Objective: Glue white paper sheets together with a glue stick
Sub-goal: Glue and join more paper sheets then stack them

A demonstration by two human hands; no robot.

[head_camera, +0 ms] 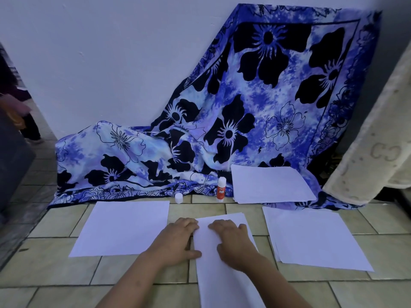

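Pressing light, limp paper sheets (224, 283) flat, left hand (178, 240) and right hand (233, 245) rest with fingers released, gripping nothing; probably best lifted by the edges.

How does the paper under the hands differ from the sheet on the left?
The middle paper has the left hand and right hand resting on it; the left sheet lies untouched. The middle paper runs lengthwise away from the person; the left sheet lies crosswise. Both are white and flat on the tiled floor.
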